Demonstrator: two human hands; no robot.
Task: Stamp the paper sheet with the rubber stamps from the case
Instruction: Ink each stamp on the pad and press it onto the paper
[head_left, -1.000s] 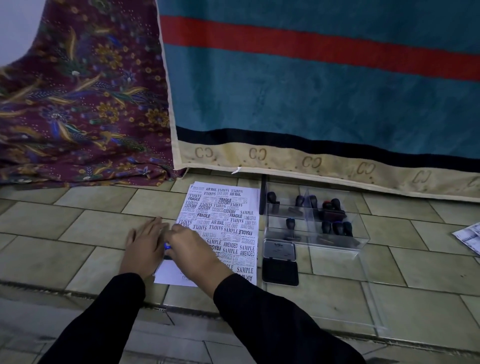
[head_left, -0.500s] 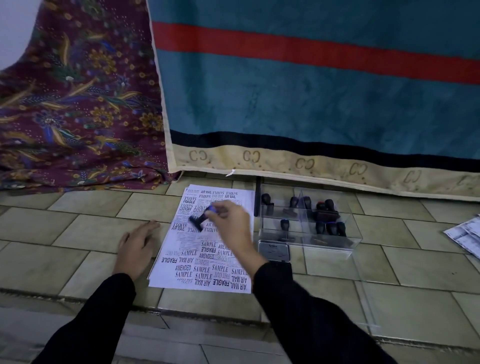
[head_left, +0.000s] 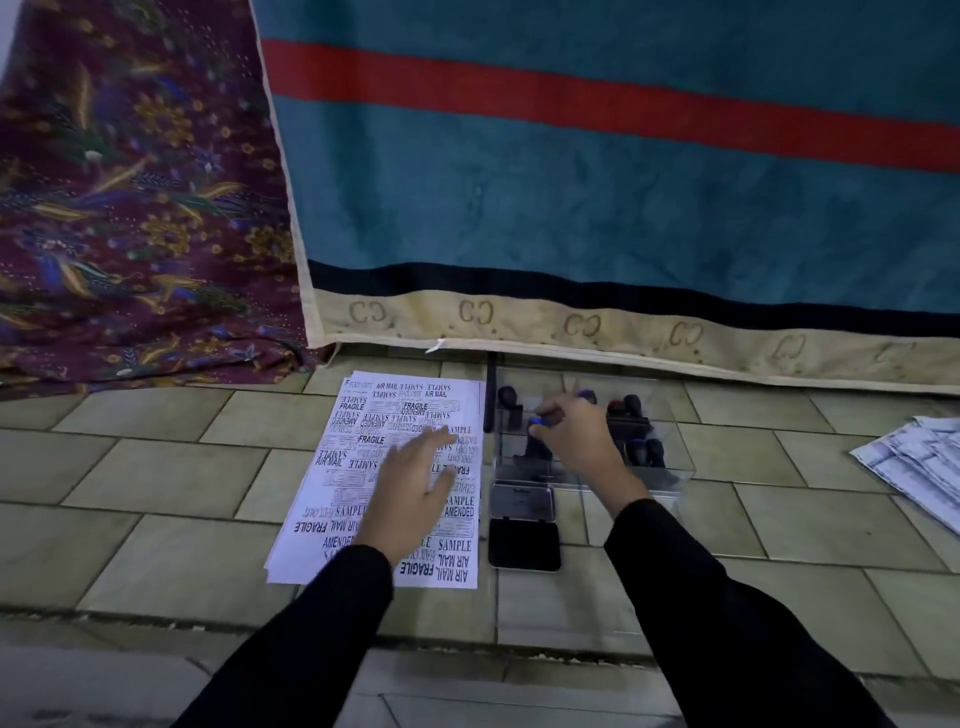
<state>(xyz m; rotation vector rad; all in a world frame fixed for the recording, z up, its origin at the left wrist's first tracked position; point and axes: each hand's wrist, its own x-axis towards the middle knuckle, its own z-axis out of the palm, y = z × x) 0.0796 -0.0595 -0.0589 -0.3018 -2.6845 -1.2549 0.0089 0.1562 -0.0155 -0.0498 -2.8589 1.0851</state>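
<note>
We see two hands in black sleeves over the tiled floor (head_left: 156, 467). Our right hand (head_left: 571, 441) is above the clear plastic case (head_left: 675, 470), its fingers curled round one rubber stamp (head_left: 537, 441) with a black body and a blue cap, so the grip is clamped on that stamp inside the case's left part. Around this grip we count about six more stamps (head_left: 644, 451) standing in the case: one to its left at the far corner, the others to its right, and the hand may hide more. Just on our side of the grip lies one ink pad (head_left: 524, 543), open, with its lid (head_left: 522, 500) folded back toward the case. To the left of the grip lies the paper sheet (head_left: 358, 431), crowded with prints such as SAMPLE, FRAGILE and AIR MAIL; edges of more sheets show beneath it. Our left hand (head_left: 415, 483) is over this sheet, fingers straight and spread, gripping nothing. Well to the right of the grip lies one more pile of stamped papers (head_left: 914, 462).
</note>
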